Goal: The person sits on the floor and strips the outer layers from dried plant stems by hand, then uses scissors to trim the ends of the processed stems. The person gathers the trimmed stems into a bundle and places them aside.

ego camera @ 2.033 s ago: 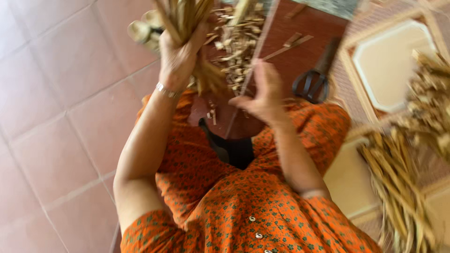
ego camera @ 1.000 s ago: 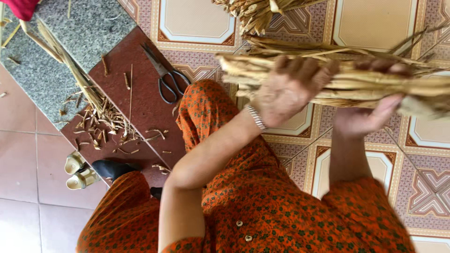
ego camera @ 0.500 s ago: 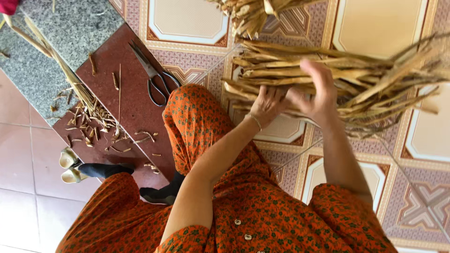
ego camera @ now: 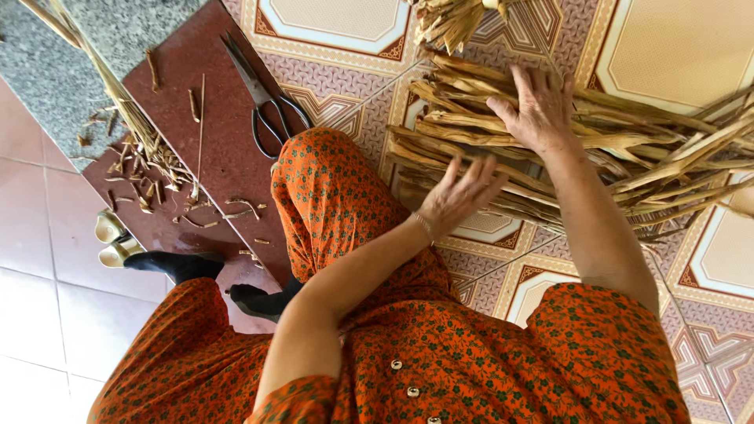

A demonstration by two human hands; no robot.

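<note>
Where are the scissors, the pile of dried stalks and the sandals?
scissors (ego camera: 261,102): head view, on the pivot where the blades cross.
stalks (ego camera: 628,145): head view, middle of the pile.
sandals (ego camera: 112,239): head view, between the pair's toes.

Dried stalks (ego camera: 597,149) at upper right: straw-coloured plant fibre, matt, rough, splitting. Floor tiles (ego camera: 330,23) under them: glazed ceramic, patterned, slight sheen. Step (ego camera: 228,165) at upper left: dark red polished stone, smooth; grey slab (ego camera: 47,71) beside it speckled granite, duller. Scissors (ego camera: 263,102): dark metal, matt, worn. Dress (ego camera: 471,353) at bottom: orange printed cloth, soft, matt, with small pale plastic-looking buttons. Plain tiles (ego camera: 39,275) at lower left: pinkish, smooth, faintly glossy.
</note>
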